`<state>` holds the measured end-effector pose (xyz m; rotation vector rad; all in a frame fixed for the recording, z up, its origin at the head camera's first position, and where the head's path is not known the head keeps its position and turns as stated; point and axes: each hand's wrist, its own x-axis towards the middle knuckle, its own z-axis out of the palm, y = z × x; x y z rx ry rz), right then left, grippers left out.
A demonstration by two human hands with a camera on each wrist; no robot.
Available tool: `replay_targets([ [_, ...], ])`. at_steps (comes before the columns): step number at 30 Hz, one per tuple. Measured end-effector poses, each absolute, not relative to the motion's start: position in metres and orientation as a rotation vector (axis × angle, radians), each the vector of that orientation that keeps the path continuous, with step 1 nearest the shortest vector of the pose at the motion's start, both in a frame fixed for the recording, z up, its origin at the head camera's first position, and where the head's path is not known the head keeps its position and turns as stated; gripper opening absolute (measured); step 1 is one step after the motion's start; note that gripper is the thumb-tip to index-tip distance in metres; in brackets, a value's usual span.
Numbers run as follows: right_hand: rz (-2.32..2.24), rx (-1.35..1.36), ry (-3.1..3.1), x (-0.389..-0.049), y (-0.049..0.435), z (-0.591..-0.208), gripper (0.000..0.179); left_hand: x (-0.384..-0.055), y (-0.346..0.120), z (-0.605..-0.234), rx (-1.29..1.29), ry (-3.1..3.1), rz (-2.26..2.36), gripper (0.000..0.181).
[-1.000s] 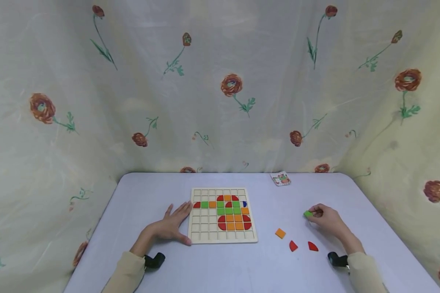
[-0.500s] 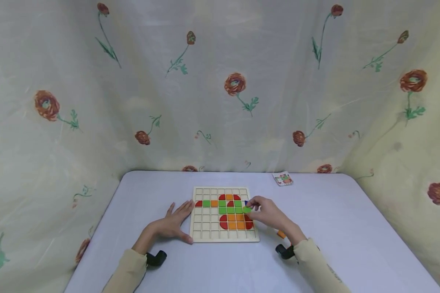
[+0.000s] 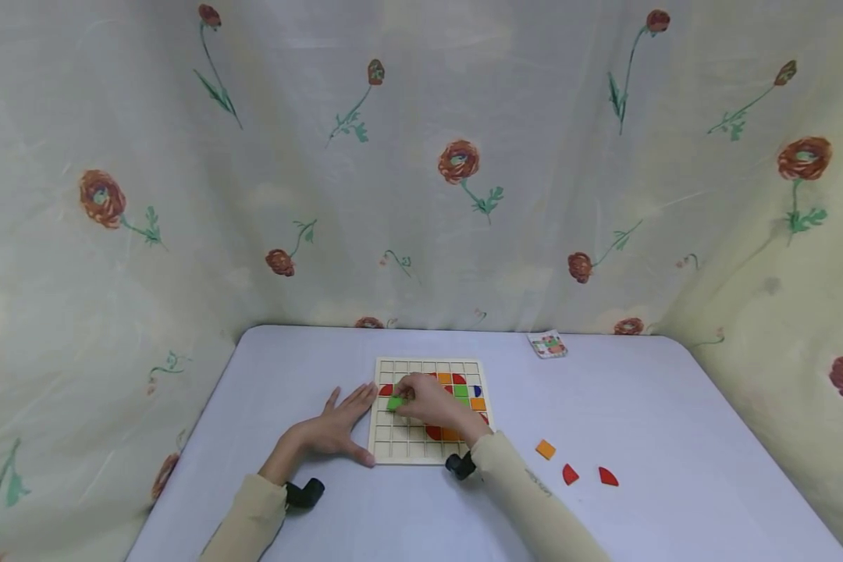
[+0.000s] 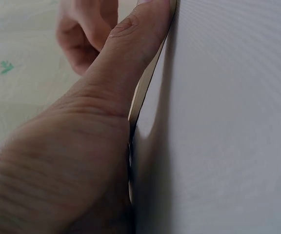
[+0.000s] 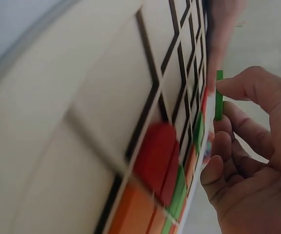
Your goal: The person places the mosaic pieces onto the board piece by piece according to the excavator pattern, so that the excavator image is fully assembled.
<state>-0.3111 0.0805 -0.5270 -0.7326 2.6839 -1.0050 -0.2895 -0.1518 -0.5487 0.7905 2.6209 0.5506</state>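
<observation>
My right hand (image 3: 432,402) pinches a green square tile (image 3: 395,403) above the left part of a pale wooden grid board (image 3: 393,450). In the right wrist view the green tile (image 5: 219,95) stands between thumb and finger, apart from the board's surface. Spread fingers and thumb of my left hand (image 3: 333,432) touch the board's left edge. Red, orange and green pieces and a blue piece (image 3: 477,391) sit in the board's cells. My right hand and forearm hide several of them.
Right of the board lie a loose orange square tile (image 3: 545,449), a red quarter-circle tile (image 3: 570,474) and another red quarter-circle tile (image 3: 608,476). A small printed card (image 3: 548,344) lies at the table's back edge. A flowered curtain (image 3: 393,195) surrounds the table.
My right hand has carried the green tile leftward, from the table on the right to over the board's left side. The left hand stays at the board's edge. The head view has shifted slightly.
</observation>
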Motion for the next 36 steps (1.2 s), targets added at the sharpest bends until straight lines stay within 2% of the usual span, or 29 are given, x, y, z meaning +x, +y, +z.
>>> replay_targets([
  [9,-0.919,-0.745,2.726,-0.317,0.062,-0.53,0.026,-0.29,-0.152,-0.548,0.814,2.62,0.546,0.127],
  [24,-0.851,-0.742,2.707,-0.32,0.058,-0.524,0.027,-0.292,-0.153,-0.552,0.788,2.62,0.537,0.129],
  [30,-0.984,-0.739,2.702,-0.311,0.071,-0.519,0.028,-0.292,-0.151,-0.553,0.77,2.626,0.522,0.129],
  [36,-1.109,-0.712,2.721,-0.287,0.104,-0.503,0.026,-0.29,-0.15,-0.553,0.748,2.632,0.52,0.13],
])
